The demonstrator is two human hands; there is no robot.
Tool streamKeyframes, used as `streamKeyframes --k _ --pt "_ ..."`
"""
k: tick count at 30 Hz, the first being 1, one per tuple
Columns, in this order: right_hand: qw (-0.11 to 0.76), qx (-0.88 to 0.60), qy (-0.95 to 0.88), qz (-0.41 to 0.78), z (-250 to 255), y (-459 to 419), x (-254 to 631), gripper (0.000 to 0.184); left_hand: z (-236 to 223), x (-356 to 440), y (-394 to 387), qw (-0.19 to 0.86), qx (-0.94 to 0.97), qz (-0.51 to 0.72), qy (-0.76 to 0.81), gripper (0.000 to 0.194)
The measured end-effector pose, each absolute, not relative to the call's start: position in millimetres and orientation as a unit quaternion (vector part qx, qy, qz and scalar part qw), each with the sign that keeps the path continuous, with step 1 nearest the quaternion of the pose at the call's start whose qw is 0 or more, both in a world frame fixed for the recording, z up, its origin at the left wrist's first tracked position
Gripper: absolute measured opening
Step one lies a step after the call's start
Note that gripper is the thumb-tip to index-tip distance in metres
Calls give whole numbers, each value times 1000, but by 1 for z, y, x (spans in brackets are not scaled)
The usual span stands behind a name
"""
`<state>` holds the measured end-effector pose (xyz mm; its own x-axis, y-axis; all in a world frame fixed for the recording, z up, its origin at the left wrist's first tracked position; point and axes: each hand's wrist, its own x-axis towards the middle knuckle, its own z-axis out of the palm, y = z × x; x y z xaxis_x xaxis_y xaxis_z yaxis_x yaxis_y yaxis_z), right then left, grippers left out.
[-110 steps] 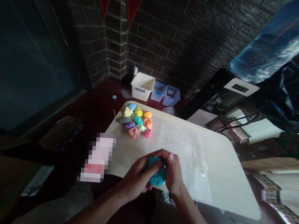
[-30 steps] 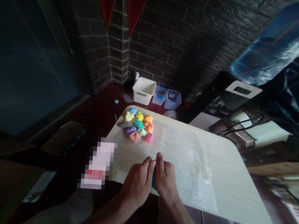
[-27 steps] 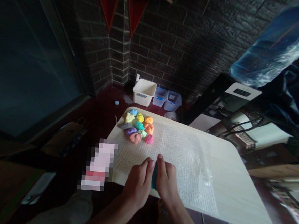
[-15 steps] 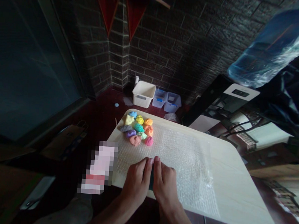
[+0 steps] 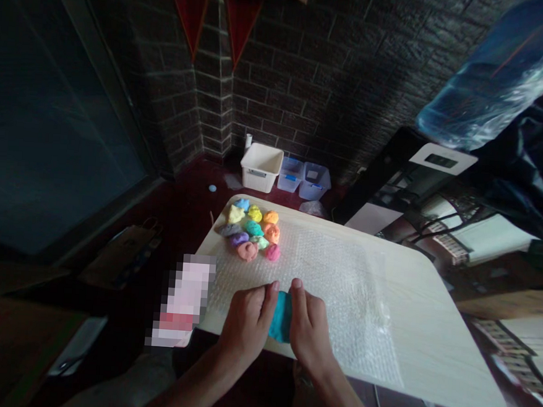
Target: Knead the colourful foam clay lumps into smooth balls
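My left hand [image 5: 247,319] and my right hand [image 5: 308,325] press from both sides on a teal lump of clay [image 5: 282,316] at the near edge of a light wooden table [image 5: 422,338]. Both hands have their fingers held together and flat against the lump, which stands narrow and upright between them. It rests on a sheet of bubble wrap [image 5: 331,282]. Several small clay lumps in many colours [image 5: 253,233] lie in a cluster at the far left corner of the table.
A pixelated pinkish patch [image 5: 183,299] lies at the table's left edge. On the dark red floor beyond stand a white basket [image 5: 261,165] and two clear bins [image 5: 305,180] against a dark brick wall. A paper bag [image 5: 122,252] sits left of the table.
Earlier my hands cupped the teal lump loosely; then they pressed close together and hid it. Now they stand a little apart and the flattened teal lump shows between them.
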<state>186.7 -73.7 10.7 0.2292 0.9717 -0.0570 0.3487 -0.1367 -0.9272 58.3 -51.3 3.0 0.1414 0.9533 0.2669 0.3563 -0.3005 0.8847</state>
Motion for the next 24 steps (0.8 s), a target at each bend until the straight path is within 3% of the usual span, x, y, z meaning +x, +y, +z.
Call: streamKeyframes --k 7,12,16,24 --pt "431 -653 -537 315 10 -78 189 65 -3 63 -60 398 621 453 501 45" --pt "430 -561 -537 461 13 -86 186 42 3 59 -52 414 563 462 546 48" --pt "433 -520 -514 527 15 -82 185 40 8 52 -41 411 523 485 567 51" --pt "355 -552 -624 424 28 -84 189 36 4 50 -42 427 525 501 539 51"
